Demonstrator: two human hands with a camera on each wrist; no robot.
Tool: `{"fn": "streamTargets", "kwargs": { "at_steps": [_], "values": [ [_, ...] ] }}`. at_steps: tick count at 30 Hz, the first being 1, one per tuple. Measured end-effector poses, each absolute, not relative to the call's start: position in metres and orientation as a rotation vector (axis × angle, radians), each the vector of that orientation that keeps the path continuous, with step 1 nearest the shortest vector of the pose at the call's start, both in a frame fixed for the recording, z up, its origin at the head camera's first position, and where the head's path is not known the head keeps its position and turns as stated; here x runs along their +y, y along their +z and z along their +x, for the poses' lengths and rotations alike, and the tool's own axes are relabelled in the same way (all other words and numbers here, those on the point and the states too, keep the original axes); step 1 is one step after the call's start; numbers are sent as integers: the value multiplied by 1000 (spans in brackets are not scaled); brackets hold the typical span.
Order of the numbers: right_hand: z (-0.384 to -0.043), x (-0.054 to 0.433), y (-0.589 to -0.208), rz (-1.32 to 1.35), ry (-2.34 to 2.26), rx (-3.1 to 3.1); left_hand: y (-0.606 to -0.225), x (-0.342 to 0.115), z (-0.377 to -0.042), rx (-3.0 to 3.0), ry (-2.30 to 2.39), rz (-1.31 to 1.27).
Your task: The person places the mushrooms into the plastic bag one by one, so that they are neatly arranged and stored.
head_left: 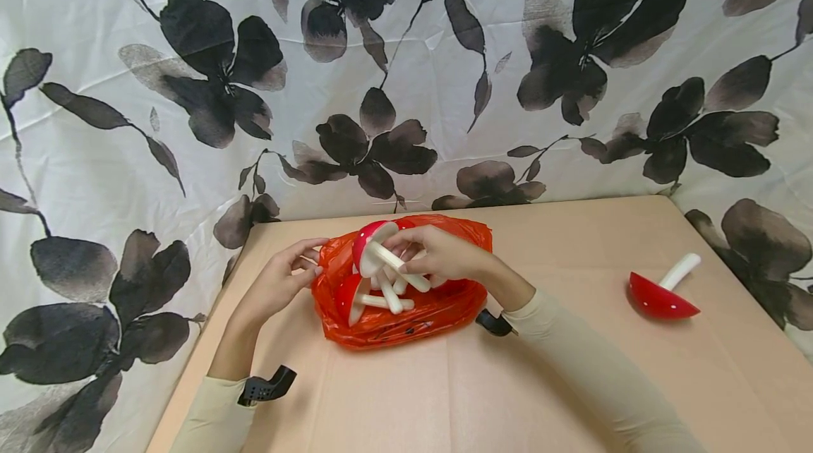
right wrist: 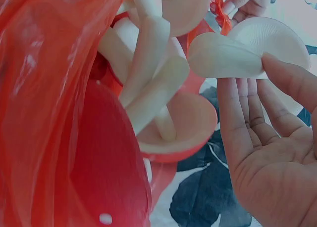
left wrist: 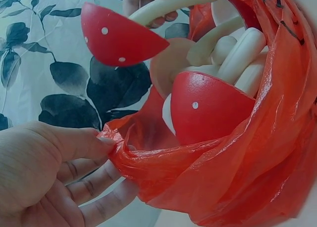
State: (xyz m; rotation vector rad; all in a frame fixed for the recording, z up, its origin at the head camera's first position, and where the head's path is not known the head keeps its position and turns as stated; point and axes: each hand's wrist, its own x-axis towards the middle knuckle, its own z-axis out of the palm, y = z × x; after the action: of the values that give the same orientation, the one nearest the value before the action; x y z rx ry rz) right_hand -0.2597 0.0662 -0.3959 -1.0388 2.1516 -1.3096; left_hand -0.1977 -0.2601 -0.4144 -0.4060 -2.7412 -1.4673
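A red plastic bag (head_left: 406, 333) lies on the table with its mouth open and several toy mushrooms inside, red-capped with white dots and pale stems. My right hand (head_left: 441, 253) pinches the stem of one mushroom (left wrist: 121, 36) between thumb and fingers, holding it above the bag's mouth. In the right wrist view that stem (right wrist: 225, 58) points away from the pale underside of its cap. At the bag's left edge, my left hand (head_left: 284, 280) pinches the rim between thumb and fingers. Another mushroom cap (left wrist: 213, 106) sits just inside that rim. The bag's bottom is hidden.
Off to the right, a single toy mushroom (head_left: 663, 301) lies on the table (head_left: 540, 382), its stem slanting up. A white cloth (head_left: 457, 79) with dark flowers hangs behind the table's back edge. Each wrist wears a black camera mount (head_left: 267, 387).
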Motion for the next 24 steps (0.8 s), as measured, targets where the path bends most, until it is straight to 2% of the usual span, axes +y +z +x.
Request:
{"fn": "streamTargets", "kwargs": {
  "at_steps": [24],
  "values": [
    [-251,7,-413,-985,-1357,2194,-417,-261,-198,-2722,-1483,-416]
  ]
}}
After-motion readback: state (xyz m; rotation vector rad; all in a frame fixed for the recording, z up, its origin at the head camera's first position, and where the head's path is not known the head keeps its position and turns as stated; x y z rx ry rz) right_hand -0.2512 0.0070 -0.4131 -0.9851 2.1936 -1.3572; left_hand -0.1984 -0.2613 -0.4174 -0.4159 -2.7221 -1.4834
